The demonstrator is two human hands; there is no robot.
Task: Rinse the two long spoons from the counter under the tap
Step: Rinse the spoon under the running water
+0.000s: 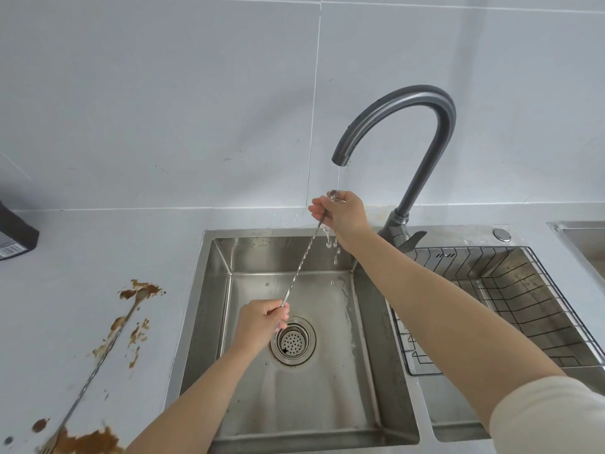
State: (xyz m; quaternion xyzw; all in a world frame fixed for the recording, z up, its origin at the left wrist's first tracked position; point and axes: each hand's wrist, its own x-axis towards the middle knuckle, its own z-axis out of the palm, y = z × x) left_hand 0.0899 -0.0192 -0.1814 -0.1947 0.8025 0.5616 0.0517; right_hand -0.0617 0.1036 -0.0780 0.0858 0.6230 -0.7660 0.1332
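Observation:
One long twisted-stem metal spoon [300,264] is held slantwise over the steel sink [209,290]. My right hand [343,213] grips its bowl end just under the spout of the grey tap [425,132], where a thin stream of water runs over it. My left hand [262,324] pinches the lower end of its stem above the drain [293,341]. A second long spoon [108,348] lies on the counter at the left, in brown sauce stains, its bowl toward the wall.
A wire rack [510,309] sits in the right basin. A dark box [14,235] stands at the left edge against the wall. Brown spills [88,442] mark the counter near the front left. A tiled wall rises behind the tap.

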